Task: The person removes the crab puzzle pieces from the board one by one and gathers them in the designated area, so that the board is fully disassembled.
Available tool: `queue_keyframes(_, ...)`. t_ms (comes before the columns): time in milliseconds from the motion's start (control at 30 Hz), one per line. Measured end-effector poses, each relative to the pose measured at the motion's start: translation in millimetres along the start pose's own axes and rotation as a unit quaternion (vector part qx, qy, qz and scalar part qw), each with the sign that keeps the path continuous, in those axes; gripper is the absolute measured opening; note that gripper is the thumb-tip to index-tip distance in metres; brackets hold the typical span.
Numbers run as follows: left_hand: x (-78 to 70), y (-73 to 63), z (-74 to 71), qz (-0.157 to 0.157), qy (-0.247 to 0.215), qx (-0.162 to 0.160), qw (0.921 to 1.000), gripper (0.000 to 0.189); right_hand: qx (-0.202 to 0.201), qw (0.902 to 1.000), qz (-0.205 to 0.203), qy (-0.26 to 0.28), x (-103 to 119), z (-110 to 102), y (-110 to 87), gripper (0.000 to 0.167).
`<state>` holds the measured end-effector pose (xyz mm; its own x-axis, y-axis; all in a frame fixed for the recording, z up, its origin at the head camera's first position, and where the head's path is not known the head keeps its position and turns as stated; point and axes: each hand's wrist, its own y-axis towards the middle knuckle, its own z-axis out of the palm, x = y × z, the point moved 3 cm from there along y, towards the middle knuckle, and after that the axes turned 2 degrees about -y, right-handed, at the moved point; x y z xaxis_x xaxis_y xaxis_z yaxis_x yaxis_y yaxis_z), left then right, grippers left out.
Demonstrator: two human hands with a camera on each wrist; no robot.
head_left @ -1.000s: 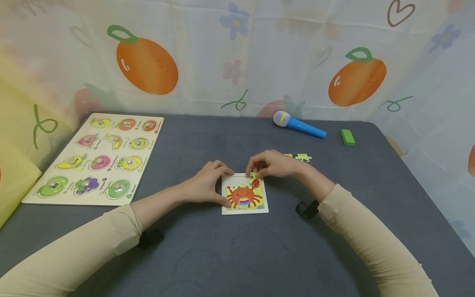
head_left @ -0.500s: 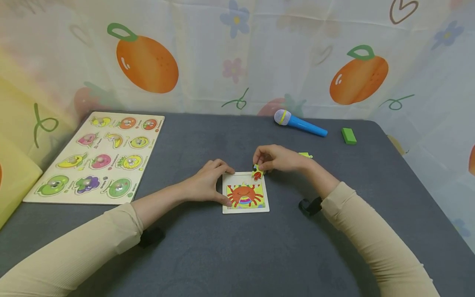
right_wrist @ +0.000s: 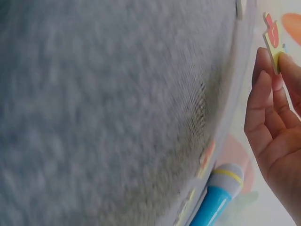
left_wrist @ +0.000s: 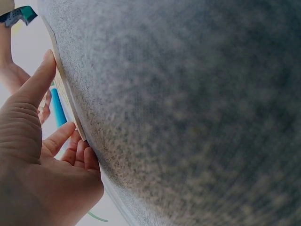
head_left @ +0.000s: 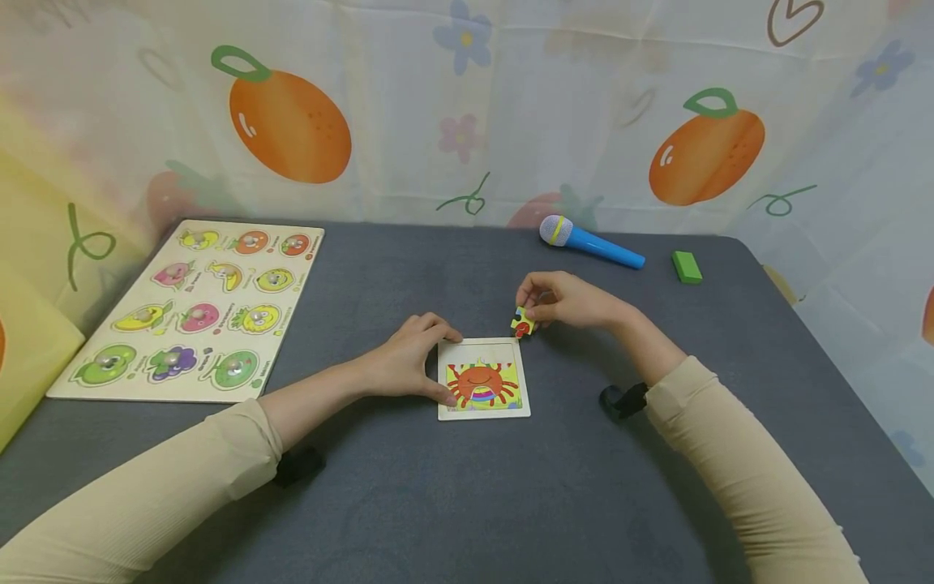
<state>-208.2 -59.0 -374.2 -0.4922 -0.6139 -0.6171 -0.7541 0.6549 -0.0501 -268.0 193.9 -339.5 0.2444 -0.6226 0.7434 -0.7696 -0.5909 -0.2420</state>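
Note:
A small crab jigsaw in a wooden tray (head_left: 443, 351) lies on the grey table. Most of the crab picture (head_left: 483, 386) fills its lower part, while bare wood shows along the top. My left hand (head_left: 405, 357) holds the tray at its left side, thumb at the lower left and index finger at the upper edge. Between the thumb and fingers of my right hand (head_left: 572, 301) is a yellow puzzle piece (head_left: 522, 322) with a red claw, raised by the tray's upper right corner. In the right wrist view the piece (right_wrist: 273, 35) is tilted upright.
A fruit knob puzzle board (head_left: 197, 316) lies at the left. At the back right are a blue toy microphone (head_left: 594, 243) and a green block (head_left: 686, 267). Loose pieces (right_wrist: 207, 157) show near the microphone in the right wrist view. A printed curtain (head_left: 409, 105) backs the table.
My right hand has lifted the claw piece out of the tray's upper right area and moved it up and right. The left hand and tray stay in place.

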Motion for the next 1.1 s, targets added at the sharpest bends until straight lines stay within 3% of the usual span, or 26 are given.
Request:
queue_keyframes(400,-0.5,-0.1,-0.5,0.003,-0.002,0.004,1.0000,0.081,-0.062,0.9980,0.010,-0.001,-20,-31,-22.6,0.023)
queue_keyframes(800,-0.1,0.2,-0.6,0.002,-0.004,0.006,1.0000,0.081,-0.135,0.9886,0.066,-0.005,-54,-55,-48.2,0.028)
queue_keyframes(1100,1.1,0.0,-0.4,-0.003,-0.008,0.006,0.9999,0.082,-0.158,0.9816,0.105,-0.022,-78,-68,-62.0,0.032)
